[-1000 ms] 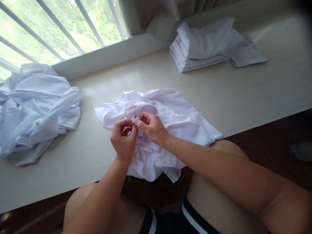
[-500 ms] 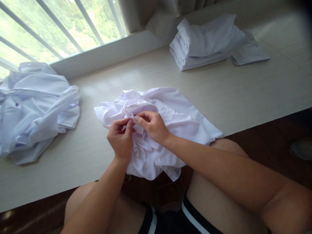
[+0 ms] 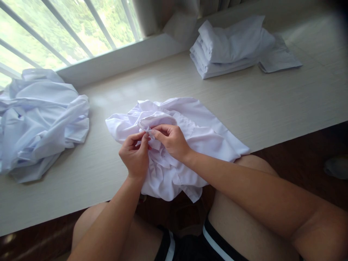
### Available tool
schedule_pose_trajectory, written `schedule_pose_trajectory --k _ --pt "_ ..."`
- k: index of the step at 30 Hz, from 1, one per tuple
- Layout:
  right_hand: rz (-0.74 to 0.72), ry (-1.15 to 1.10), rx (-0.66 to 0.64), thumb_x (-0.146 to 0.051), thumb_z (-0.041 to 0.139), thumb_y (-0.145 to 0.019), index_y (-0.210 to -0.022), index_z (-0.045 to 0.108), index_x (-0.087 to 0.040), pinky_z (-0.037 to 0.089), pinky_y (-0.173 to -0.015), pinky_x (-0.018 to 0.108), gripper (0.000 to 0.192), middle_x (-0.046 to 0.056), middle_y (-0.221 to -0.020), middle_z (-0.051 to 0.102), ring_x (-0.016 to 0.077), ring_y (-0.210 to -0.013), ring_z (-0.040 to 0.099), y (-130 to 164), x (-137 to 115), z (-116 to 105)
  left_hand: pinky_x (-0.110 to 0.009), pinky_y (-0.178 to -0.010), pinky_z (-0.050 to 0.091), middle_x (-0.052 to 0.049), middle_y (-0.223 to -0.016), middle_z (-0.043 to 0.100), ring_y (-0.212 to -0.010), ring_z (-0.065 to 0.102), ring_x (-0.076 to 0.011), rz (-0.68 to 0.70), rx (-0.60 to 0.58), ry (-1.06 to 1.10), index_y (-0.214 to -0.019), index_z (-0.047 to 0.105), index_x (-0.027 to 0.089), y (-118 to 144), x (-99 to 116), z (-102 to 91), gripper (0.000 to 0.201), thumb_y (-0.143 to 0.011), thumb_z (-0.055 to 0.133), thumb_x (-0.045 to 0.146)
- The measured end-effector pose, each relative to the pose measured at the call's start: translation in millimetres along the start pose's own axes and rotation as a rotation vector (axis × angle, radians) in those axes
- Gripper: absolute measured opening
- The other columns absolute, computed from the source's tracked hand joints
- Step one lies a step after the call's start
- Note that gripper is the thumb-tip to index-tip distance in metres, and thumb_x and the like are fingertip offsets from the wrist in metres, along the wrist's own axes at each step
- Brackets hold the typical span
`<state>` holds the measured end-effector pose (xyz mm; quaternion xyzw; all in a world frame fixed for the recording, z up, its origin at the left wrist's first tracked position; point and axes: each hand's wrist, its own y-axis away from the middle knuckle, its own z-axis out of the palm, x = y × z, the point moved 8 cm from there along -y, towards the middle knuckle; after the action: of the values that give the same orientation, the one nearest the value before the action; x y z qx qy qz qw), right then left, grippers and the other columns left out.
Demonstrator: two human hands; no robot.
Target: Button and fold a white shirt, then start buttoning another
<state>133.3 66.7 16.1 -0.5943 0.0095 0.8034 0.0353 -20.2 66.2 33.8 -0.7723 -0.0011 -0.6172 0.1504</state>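
Observation:
A crumpled white shirt (image 3: 201, 137) lies on the pale table (image 3: 266, 105) near its front edge, its lower part hanging over the edge toward my lap. My left hand (image 3: 134, 156) and my right hand (image 3: 171, 141) meet at the shirt's collar area, each pinching a small fold of the cloth between thumb and fingers. Their fingertips touch at the same spot, and the detail between them is hidden.
A heap of unfolded white garments (image 3: 40, 119) sits at the table's left. A stack of folded white shirts (image 3: 231, 47) lies at the back right, beside a curtain (image 3: 174, 18). A barred window (image 3: 67, 32) runs behind. My knees are under the table edge.
Both hands shifted slightly up and left on the collar, the fingertips closing tighter on the fold. The shirt barely moved.

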Motion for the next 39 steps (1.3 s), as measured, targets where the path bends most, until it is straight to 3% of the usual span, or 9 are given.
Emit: schedule_pose_trajectory --k 6,9,14,22,29,39 --pt "-0.137 0.190 0.025 -0.031 0.062 -0.092 -0.091 0.077 -0.018 0.056 -0.091 0.031 0.019 0.007 -0.113 0.069 0.0198 -0.109 0.065 4 -13 -2 -0.022 -0.053 0.055 -0.002 -0.082 0.075 -0.058 0.065 -0.0107 -0.022 -0.003 0.029 -0.094 0.076 0.016 -2 -4 0.3 0.028 -0.083 0.082 0.041" --pt "-0.209 0.313 0.028 -0.024 0.058 -0.093 -0.091 0.076 -0.018 0.054 -0.084 0.030 0.019 0.006 -0.103 0.067 0.0182 -0.101 0.063 5 -21 -3 -0.023 -0.053 0.056 -0.003 -0.082 0.076 -0.059 0.066 -0.0114 -0.033 -0.007 0.037 -0.095 0.078 0.016 -1 -4 1.2 0.027 -0.083 0.082 0.040" --pt "-0.254 0.416 0.033 -0.027 0.065 -0.093 -0.088 0.071 -0.018 0.052 -0.080 0.030 0.012 0.005 -0.094 0.066 0.0171 -0.091 0.062 4 -26 -4 -0.022 -0.053 0.054 -0.003 -0.082 0.077 -0.056 0.066 -0.0105 -0.029 -0.022 0.045 -0.097 0.081 0.017 4 -1 2.5 0.023 -0.084 0.082 0.037" --pt "-0.275 0.467 0.047 -0.031 0.070 -0.092 -0.084 0.065 -0.019 0.052 -0.077 0.030 0.015 0.004 -0.091 0.065 0.0171 -0.087 0.059 4 -23 -5 -0.023 -0.051 0.053 -0.005 -0.086 0.077 -0.053 0.065 -0.0115 -0.079 -0.091 0.070 -0.101 0.079 0.017 7 -7 8.3 0.036 -0.080 0.085 0.046" --pt "-0.312 0.503 0.030 -0.025 0.069 -0.092 -0.083 0.064 -0.019 0.051 -0.079 0.030 0.012 0.003 -0.090 0.064 0.0163 -0.086 0.059 5 -22 -4 -0.023 -0.052 0.053 -0.003 -0.078 0.074 -0.055 0.065 -0.0118 -0.099 -0.101 0.049 -0.094 0.078 0.017 3 -8 8.7 0.030 -0.086 0.078 0.046" --pt "-0.306 0.519 0.017 -0.019 0.069 -0.090 -0.084 0.065 -0.019 0.051 -0.079 0.029 0.008 0.002 -0.091 0.063 0.0148 -0.084 0.058 6 -19 -2 -0.023 -0.052 0.051 -0.001 -0.076 0.068 -0.056 0.061 -0.0114 -0.185 -0.184 0.147 -0.094 0.073 0.019 0 -28 13.7 0.029 -0.090 0.075 0.047"
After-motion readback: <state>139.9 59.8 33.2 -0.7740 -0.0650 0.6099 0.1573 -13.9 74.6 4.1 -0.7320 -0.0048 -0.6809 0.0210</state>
